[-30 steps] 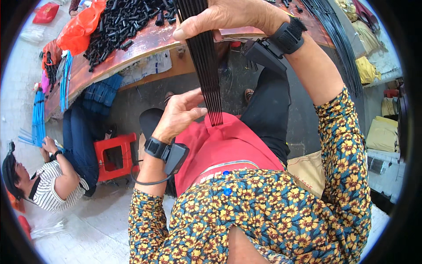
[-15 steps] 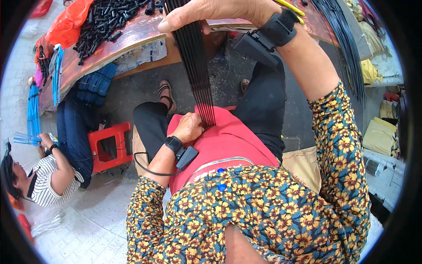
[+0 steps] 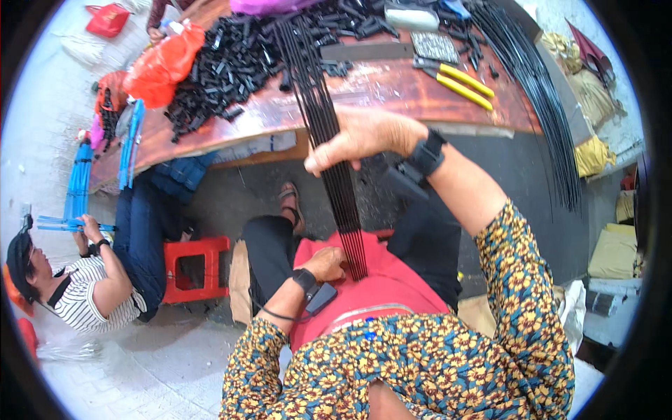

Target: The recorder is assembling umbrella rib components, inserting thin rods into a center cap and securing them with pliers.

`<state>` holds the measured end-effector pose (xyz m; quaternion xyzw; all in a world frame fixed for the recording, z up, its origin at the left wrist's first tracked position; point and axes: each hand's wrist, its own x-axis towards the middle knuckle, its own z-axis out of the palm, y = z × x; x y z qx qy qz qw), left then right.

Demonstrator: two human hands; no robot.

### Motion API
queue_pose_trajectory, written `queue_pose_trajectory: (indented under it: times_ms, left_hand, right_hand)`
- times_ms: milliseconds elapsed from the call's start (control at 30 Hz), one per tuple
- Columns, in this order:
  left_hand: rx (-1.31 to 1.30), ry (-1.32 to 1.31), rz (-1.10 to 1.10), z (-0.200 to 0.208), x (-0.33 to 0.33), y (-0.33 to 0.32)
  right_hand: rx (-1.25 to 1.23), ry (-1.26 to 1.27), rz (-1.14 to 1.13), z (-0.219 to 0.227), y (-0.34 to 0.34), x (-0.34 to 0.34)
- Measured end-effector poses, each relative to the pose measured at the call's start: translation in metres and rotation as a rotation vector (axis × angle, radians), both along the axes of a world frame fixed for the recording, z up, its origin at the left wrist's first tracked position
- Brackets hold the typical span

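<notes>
A bundle of thin black rods (image 3: 323,119) slants from above the table's near edge down to my lap. The rods lie side by side and fan out slightly at the lower end. Around the middle of the bundle, my right hand (image 3: 367,140) is closed, thumb across the front. My left hand (image 3: 323,264) is closed at the bundle's lower end, its fingertips partly hidden by the rods. Beneath that end is red cloth (image 3: 392,283) across my lap.
The wooden table (image 3: 392,94) bears a heap of short black tubes (image 3: 227,70), yellow-handled pliers (image 3: 462,87) and a flat metal bar (image 3: 367,51). Long black rods (image 3: 539,105) hang over its right side. At left, a co-worker (image 3: 98,287) holds blue rods (image 3: 70,224) near a red stool (image 3: 196,269).
My right hand has come down nearer my lap and closer to my left hand. The view has shifted, so more of the table and the bundle's upper end now show.
</notes>
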<state>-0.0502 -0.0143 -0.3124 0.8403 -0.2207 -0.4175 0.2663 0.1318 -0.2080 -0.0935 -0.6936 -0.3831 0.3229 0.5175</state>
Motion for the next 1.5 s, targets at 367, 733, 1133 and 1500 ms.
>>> queue_pose_trajectory:
  times_ms: [367,733,1133,1500]
  left_hand:
    - [-0.816,-0.568,1.059,0.257,0.105,0.031]
    - [-0.964,-0.207,0.665,0.35,0.121,-0.023]
    - [-1.502,-0.183,0.338,0.324,0.01,-0.008]
    - [-1.11,0.011,1.229,0.226,0.046,-0.033]
  right_hand:
    - [0.038,0.12,0.003,-0.014,0.006,-0.011]
    - [0.303,0.24,0.187,0.003,0.003,-0.038]
    - [0.381,0.206,-0.15,-0.013,-0.009,-0.087]
    - [0.273,0.384,-0.149,-0.02,-0.008,-0.081]
